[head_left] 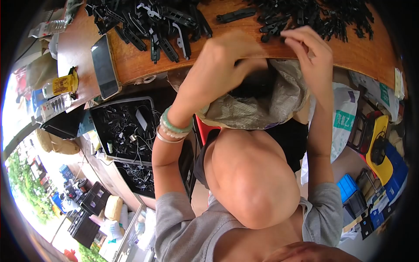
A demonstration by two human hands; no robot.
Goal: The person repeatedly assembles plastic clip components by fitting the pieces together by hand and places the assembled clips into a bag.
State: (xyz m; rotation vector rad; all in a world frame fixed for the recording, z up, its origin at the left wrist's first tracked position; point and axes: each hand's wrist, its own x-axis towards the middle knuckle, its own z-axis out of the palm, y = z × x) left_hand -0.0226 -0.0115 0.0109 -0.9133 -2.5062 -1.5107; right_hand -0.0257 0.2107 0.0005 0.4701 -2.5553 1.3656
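Note:
My left hand (pixel 229 59), with bracelets (pixel 174 129) on its wrist, is over the table edge at the mouth of a woven sack (pixel 279 102). Motion smears its fingers, so I cannot tell what they hold. Dark contents show inside the sack. My right hand (pixel 312 48) hovers near the sack's right rim, thumb and forefinger brought together by the table edge; whatever is between them is too small to make out. Beyond it lies a pile of small black plastic parts (pixel 314 19). Longer black plastic pieces (pixel 152 26) are heaped beyond my left hand, and a single black piece (pixel 235 15) lies between the heaps.
A phone (pixel 104 65) rests on the wooden table (pixel 135 65) at the left. Below stand black crates (pixel 124 126) of parts and cables. My raised knee (pixel 253 192) is close under the sack. At the right are a white bag (pixel 342 118) and a yellow stool (pixel 379 150).

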